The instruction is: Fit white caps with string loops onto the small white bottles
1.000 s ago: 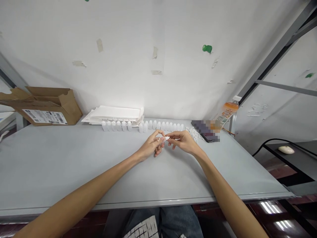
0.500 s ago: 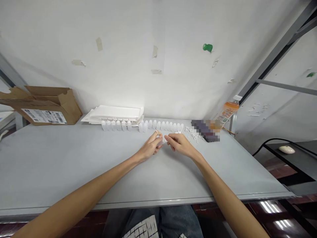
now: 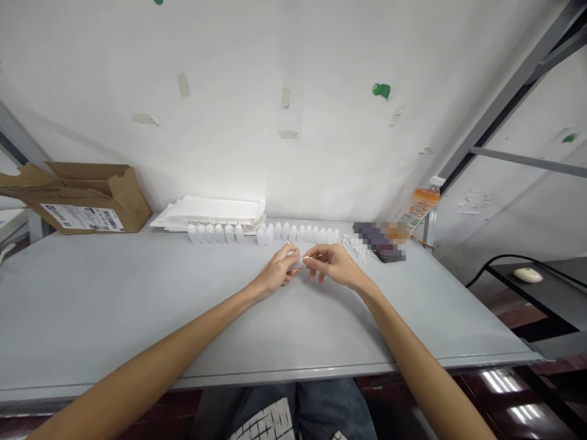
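My left hand [image 3: 275, 270] is closed round a small translucent white bottle [image 3: 296, 264], tilted with its mouth end to the right. A thin white piece [image 3: 290, 245] sticks up by its thumb and forefinger. My right hand [image 3: 334, 264] pinches a small white cap [image 3: 306, 259] at the bottle's mouth; whether the two touch is hard to tell. Its other fingers hang loosely. Beyond the hands stand several similar bottles [image 3: 293, 231] in a row. Farther left, several bottles with white tops [image 3: 219, 233] stand together.
Small white pieces [image 3: 359, 247] lie heaped to the right, beside a blurred dark phone-like object [image 3: 378, 241]. An orange drink bottle [image 3: 419, 208] leans near the frame. White sheets [image 3: 211, 209] and a cardboard box [image 3: 92, 198] sit along the wall.
My right hand's fingers have loosened and spread, its lower fingers now hanging down. The left hand keeps hold of the bottle in nearly the same place.
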`<state>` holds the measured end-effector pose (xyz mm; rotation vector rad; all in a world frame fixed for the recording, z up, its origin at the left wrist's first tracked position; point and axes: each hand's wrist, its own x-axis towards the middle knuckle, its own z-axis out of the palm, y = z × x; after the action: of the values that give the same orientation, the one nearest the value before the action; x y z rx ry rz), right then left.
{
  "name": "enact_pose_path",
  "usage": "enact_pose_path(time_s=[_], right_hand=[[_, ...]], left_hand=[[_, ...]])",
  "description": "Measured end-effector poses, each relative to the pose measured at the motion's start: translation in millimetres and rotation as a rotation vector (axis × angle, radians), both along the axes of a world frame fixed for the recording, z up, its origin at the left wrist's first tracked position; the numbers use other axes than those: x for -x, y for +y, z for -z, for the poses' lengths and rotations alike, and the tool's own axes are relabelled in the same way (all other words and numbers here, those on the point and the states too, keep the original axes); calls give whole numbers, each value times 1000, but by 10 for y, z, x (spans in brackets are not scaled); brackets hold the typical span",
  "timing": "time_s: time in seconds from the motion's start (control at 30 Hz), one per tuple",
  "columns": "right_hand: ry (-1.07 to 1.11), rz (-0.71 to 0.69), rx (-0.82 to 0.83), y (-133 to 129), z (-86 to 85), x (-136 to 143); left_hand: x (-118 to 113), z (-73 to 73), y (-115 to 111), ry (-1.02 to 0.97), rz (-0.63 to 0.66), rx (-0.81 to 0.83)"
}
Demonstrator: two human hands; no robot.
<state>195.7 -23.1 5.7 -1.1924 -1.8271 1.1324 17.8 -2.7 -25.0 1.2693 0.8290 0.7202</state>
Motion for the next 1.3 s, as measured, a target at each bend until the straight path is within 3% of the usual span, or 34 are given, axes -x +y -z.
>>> enact_pose_path(time_s=[0.17, 0.3, 0.43, 0.6, 0.73, 0.93, 1.07, 1.3], right_hand=[[-47, 49, 73, 39, 99, -16], [35, 57, 15, 20, 12, -72], [82, -19, 62, 11, -49, -95], [-37, 15, 58, 32, 18, -72], [4, 1, -18, 15, -18, -83], [-7, -38, 47, 19, 31, -29], [-108, 0, -33, 26, 61, 1], [34, -49, -33, 31, 45, -11]], left_hand=[[-5, -27, -18, -3, 18, -18], [-7, -52, -29, -7, 13, -11], [-10, -62, -42, -1, 4, 1], [-7, -70, -43, 1, 16, -8], [-5, -72, -33, 1, 14, 14], [2, -56, -28, 18, 10, 23], [7, -36, -4, 10, 11, 37], [5, 21, 5, -4, -3, 22]])
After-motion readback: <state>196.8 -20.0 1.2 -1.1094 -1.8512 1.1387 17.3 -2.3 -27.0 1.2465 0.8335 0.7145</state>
